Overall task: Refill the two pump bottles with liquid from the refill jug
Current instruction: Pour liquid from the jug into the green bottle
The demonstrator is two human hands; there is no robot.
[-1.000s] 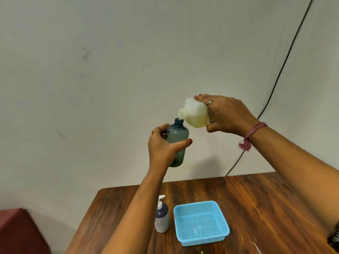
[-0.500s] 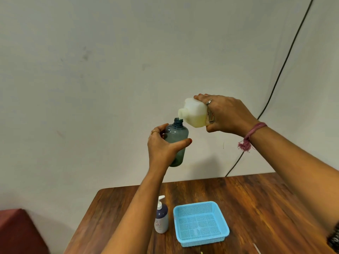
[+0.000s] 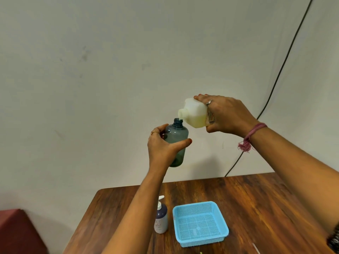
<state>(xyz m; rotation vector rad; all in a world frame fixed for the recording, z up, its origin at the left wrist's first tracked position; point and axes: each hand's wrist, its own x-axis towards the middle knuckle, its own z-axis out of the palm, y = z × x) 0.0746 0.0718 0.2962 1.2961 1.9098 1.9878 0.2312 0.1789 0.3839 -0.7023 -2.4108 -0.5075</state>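
Pouring from jug into open bottle.
Left hand (image 3: 161, 149) wrapped round teal bottle (image 3: 176, 142); right hand (image 3: 227, 114) clasping tilted refill jug (image 3: 196, 114), spout at bottle mouth's 1 o'clock.

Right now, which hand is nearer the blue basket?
Left. The left hand, gripping the grey bottle, is above the blue basket's left side; the right hand holds the refill jug higher.

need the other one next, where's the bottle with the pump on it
In the head view, the pump bottle stands upright on the wooden table, low centre, just left of the blue basket.
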